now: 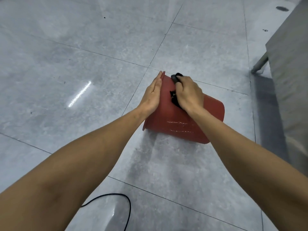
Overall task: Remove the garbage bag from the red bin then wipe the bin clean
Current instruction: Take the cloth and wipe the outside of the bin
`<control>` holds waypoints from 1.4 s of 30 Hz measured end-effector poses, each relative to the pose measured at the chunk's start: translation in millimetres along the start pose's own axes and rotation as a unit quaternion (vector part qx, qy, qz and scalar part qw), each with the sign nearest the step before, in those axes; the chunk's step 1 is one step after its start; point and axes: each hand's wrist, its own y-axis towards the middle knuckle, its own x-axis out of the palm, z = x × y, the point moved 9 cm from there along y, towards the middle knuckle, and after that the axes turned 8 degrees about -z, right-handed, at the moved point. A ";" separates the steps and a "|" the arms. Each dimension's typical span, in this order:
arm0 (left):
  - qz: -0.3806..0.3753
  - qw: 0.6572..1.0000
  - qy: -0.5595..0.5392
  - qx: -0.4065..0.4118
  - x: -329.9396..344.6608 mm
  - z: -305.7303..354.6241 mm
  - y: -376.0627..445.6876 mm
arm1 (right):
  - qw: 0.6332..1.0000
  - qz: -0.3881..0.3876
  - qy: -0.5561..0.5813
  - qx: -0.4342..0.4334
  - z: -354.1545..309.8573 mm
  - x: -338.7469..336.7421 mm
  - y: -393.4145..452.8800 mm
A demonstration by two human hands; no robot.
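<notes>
The red bin [175,124] lies on its side on the grey tiled floor, with faint white lettering on its upper wall. My left hand [152,94] rests flat, fingers straight, against the bin's left rim edge. My right hand [188,94] presses down on the bin's upper wall, closed around a black cloth [175,77] that pokes out past the fingers and under the palm. No garbage bag is in view, and the bin's inside is hidden.
A black cable [128,209] loops across the floor near the bottom edge. A grey piece of furniture [290,77] with a slanted metal leg [260,63] stands at the right. Grey floor tiles [83,64] stretch to the left and beyond.
</notes>
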 end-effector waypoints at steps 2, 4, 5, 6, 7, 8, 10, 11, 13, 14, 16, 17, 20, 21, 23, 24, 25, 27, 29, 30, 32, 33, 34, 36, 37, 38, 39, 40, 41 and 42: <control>0.004 1.000 -0.003 -0.006 -0.7 1.7 3.2 | 0.997 0.009 -0.044 -0.069 -14.4 10.7 -17.7; 0.003 1.000 -0.008 -0.009 0.0 3.3 5.1 | 0.986 0.020 -0.097 -0.135 -18.8 18.8 -41.0; 0.002 1.000 -0.009 -0.012 -0.1 3.8 5.8 | 0.978 0.028 -0.122 -0.166 -16.6 21.9 -53.4; 0.003 1.000 -0.007 -0.016 -0.5 4.2 6.5 | 0.970 0.036 -0.145 -0.190 -10.9 24.3 -65.3; 0.003 1.000 -0.004 -0.018 -0.8 4.7 7.2 | 0.963 0.043 -0.166 -0.206 -1.1 25.6 -75.5; 0.002 1.000 -0.002 -0.019 -0.6 4.9 7.7 | 0.959 0.050 -0.181 -0.214 11.7 25.1 -84.6; -0.002 1.000 0.005 -0.019 0.4 4.7 7.9 | 0.956 0.064 -0.189 -0.215 39.6 18.5 -97.1; -0.005 1.000 0.008 -0.019 1.4 4.2 7.7 | 0.958 0.074 -0.182 -0.208 52.5 12.3 -100.5; -0.004 1.000 0.013 -0.012 2.9 3.1 7.5 | 0.969 0.099 -0.150 -0.169 73.8 -4.8 -99.5; -0.002 1.000 0.015 -0.008 3.2 2.6 7.4 | 0.977 0.110 -0.123 -0.134 82.3 -14.5 -94.6; 0.004 1.000 0.014 -0.004 3.2 1.4 6.9 | 0.991 0.116 -0.053 -0.050 95.3 -30.5 -77.7; 0.007 1.000 0.012 -0.004 3.2 0.4 6.4 | 0.994 0.107 -0.018 -0.012 99.3 -35.0 -67.0; 0.017 1.000 0.009 -0.003 3.2 -1.0 6.3 | 0.996 0.048 0.017 0.078 100.9 -37.5 -34.1; 0.019 1.000 0.008 -0.005 3.5 -1.2 6.3 | 0.995 0.023 0.014 0.098 97.9 -35.9 -25.3; 0.023 1.000 0.007 -0.007 4.5 -1.3 5.8 | 0.994 -0.020 0.010 0.105 81.3 -28.1 -10.8; 0.025 1.000 0.007 -0.009 4.5 -1.2 5.8 | 0.995 -0.032 0.015 0.090 66.0 -22.7 -5.2; 0.028 1.000 0.006 -0.010 4.1 -1.2 6.0 | 0.997 -0.037 0.022 0.064 47.1 -16.4 -1.6; 0.032 0.999 -0.003 -0.011 3.1 -1.6 7.4 | 0.999 -0.029 0.011 -0.008 7.2 -1.4 -1.5; 0.029 0.999 -0.014 -0.014 3.1 -2.6 8.4 | 0.998 -0.013 -0.025 -0.064 -19.3 12.4 -14.2; 0.027 0.999 -0.018 -0.015 3.6 -2.5 8.2 | 0.995 -0.008 -0.043 -0.088 -25.4 16.5 -23.3; 0.024 0.999 -0.020 -0.015 4.0 -1.9 7.2 | 0.985 0.002 -0.081 -0.149 -26.7 19.9 -43.1; 0.025 0.999 -0.019 -0.015 3.7 -1.4 7.1 | 0.978 0.009 -0.101 -0.183 -23.1 20.2 -53.1; 0.026 0.999 -0.016 -0.016 3.2 -0.9 7.3 | 0.969 0.014 -0.121 -0.214 -16.9 20.6 -62.1; 0.026 0.999 -0.007 -0.020 3.0 -0.1 7.8 | 0.953 0.023 -0.162 -0.255 1.7 21.0 -78.0; 0.025 0.999 -0.003 -0.023 2.9 -0.3 7.7 | 0.947 0.029 -0.177 -0.266 12.9 20.1 -84.5; 0.023 0.999 -0.001 -0.026 3.5 -0.3 7.5 | 0.944 0.037 -0.186 -0.271 25.4 17.5 -89.9; 0.021 0.999 -0.001 -0.027 4.0 -0.6 6.9 | 0.943 0.043 -0.189 -0.271 38.7 13.7 -94.2; 0.019 0.999 0.000 -0.028 4.2 -1.0 6.4 | 0.945 0.047 -0.185 -0.264 52.2 8.5 -97.4; 0.018 0.999 0.000 -0.029 4.5 -1.4 6.2 | 0.951 0.052 -0.176 -0.249 65.1 1.4 -99.0; 0.016 0.999 0.000 -0.029 4.6 -1.8 6.1 | 0.959 0.059 -0.163 -0.224 77.1 -7.2 -98.7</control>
